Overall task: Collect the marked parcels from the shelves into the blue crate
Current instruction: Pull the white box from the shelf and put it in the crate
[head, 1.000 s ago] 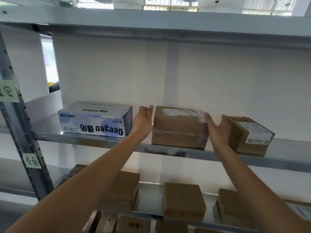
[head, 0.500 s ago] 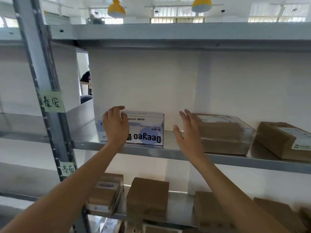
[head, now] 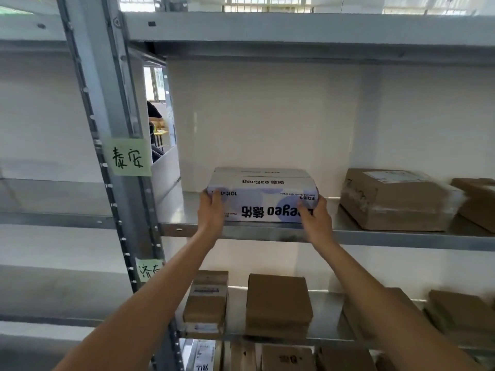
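Observation:
A white and blue box printed "Deeyeo" (head: 261,191) lies upside down on the metal shelf (head: 375,235) at chest height. My left hand (head: 211,210) grips its front left corner. My right hand (head: 316,212) grips its front right corner, fingers curled over the box's face. The box rests on the shelf near the front edge. No blue crate is in view.
To the right on the same shelf lie a brown parcel wrapped in clear film (head: 396,199) and another brown parcel (head: 479,202). Several brown parcels (head: 278,303) fill the shelf below. A grey upright post with green paper labels (head: 130,156) stands at the left.
Both hands left the film-wrapped brown parcel, moved left along the shelf and took hold of the two front corners of the Deeyeo box. The view shifted left with them.

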